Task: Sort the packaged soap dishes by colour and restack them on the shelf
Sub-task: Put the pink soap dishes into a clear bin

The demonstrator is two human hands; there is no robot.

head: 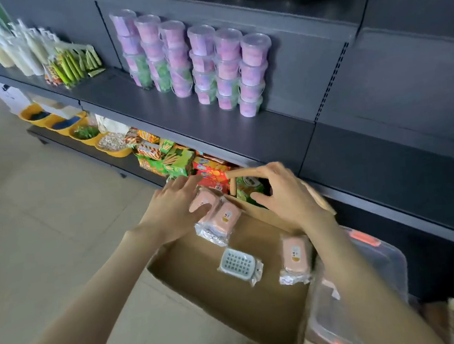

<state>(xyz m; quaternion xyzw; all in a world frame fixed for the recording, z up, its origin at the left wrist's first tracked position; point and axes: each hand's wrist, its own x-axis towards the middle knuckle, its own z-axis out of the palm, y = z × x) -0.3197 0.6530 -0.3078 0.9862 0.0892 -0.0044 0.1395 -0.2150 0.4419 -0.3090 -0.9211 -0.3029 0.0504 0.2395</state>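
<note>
Soap dishes (226, 216) beneath left fingers (185, 182)

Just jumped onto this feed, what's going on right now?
The left hand rests on one of two pink packaged soap dishes at the far end of a cardboard box; the right hand hovers beside it, holding nothing. A grey dish and another pink dish lie loose in the box. No soap dishes show on the shelf.

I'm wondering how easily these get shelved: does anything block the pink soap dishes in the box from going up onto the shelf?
Nothing visible does. The left hand touches the pink soap dishes, the box is open, and the shelf shows bare space beside the purple tubs.
</note>
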